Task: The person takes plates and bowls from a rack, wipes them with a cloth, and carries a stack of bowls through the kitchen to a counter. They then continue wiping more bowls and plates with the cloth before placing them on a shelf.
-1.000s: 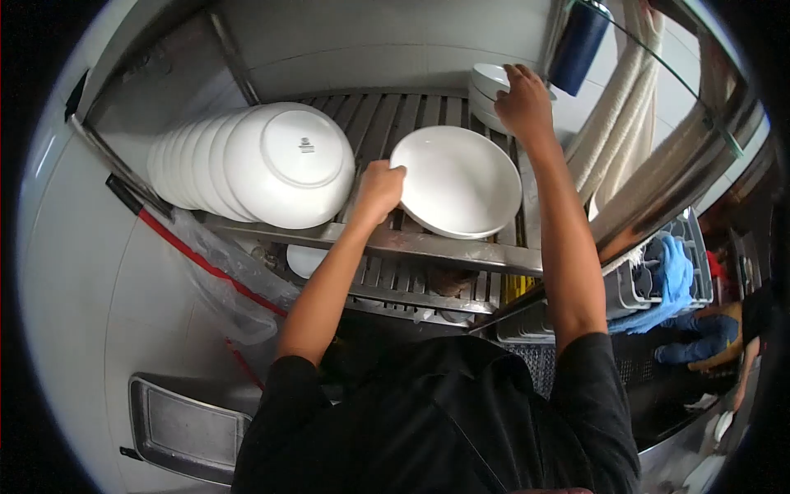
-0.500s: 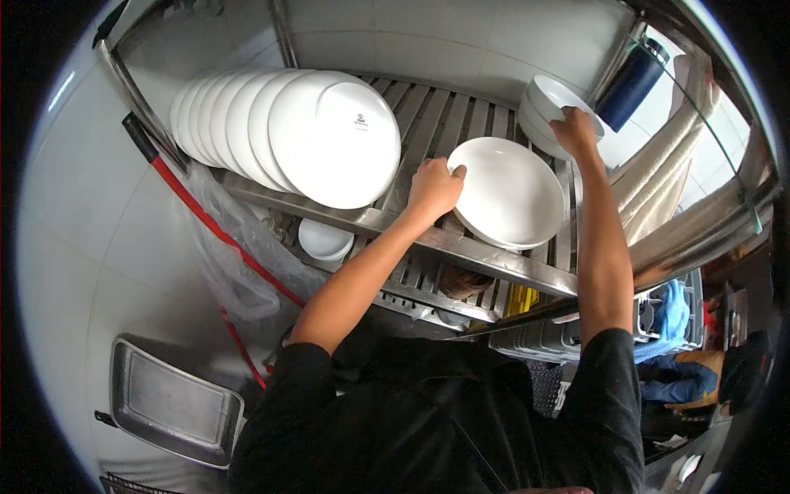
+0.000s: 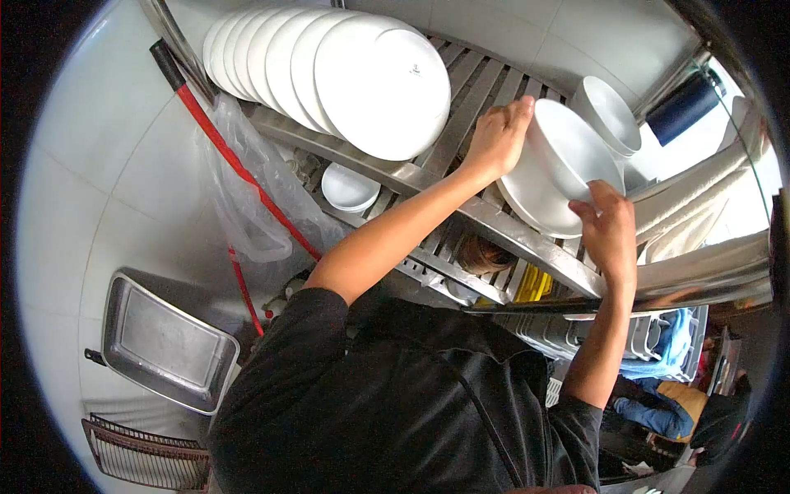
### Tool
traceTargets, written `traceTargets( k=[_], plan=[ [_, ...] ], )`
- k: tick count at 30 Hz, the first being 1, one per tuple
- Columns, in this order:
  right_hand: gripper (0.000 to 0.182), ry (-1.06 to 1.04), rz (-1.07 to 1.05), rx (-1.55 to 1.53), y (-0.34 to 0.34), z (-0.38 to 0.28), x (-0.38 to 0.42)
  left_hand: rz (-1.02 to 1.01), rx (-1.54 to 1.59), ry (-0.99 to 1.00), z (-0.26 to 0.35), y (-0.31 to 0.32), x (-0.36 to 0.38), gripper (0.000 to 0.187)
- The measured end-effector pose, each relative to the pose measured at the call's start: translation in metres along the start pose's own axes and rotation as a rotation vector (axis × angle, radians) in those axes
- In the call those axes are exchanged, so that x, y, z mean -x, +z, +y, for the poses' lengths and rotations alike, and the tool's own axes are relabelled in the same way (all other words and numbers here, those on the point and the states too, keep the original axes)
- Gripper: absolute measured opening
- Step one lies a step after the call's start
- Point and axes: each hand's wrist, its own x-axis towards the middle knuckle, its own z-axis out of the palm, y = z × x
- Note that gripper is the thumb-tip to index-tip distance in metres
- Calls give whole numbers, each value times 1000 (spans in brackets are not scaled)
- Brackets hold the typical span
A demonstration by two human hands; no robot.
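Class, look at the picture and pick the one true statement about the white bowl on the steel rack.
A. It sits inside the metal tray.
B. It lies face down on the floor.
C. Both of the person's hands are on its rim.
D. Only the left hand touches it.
C: the left hand grips the far rim of the white bowl and the right hand holds its near rim, above the steel rack.

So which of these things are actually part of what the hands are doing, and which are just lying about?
In hand:
left hand and right hand, both holding the white bowl
stacked bowls beside it
slatted steel shelf

Lying about:
row of white plates
red-handled tool
metal tray
wire basket
blue cloth
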Motion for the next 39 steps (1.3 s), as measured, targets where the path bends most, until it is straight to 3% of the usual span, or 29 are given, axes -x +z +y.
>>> traceTargets(
  k=[5,10,14,17,21,23,27,29,31,39],
  plan=[
    [18,-55,-63,77,25,11,10,-7,-16,17,-10,9,6,73],
    [12,-64,-59,71,38,16,16,-22,-77,-23,-8,10,13,60],
    [20,-79,-116,87,42,16,20,5,-178,77,-27,18,13,54],
    [10,-96,-139,22,40,17,19,17,-211,94,-31,21,15,55],
    [25,95,-225,-207,18,39,-15,16,-219,61,-28,21,16,55],
    [30,150,49,-158,14,72,-60,25,-205,59,-28,22,17,55],
    [45,138,266,293,25,139,-149,-31,-165,58,-31,19,16,55],
    [55,226,104,390,40,168,-173,-22,-150,35,-25,18,19,56],
    [43,276,-56,295,52,192,-186,-13,-145,17,-23,18,20,56],
    [25,235,150,341,39,143,-154,40,-138,-30,-22,20,17,59]
  ],
)
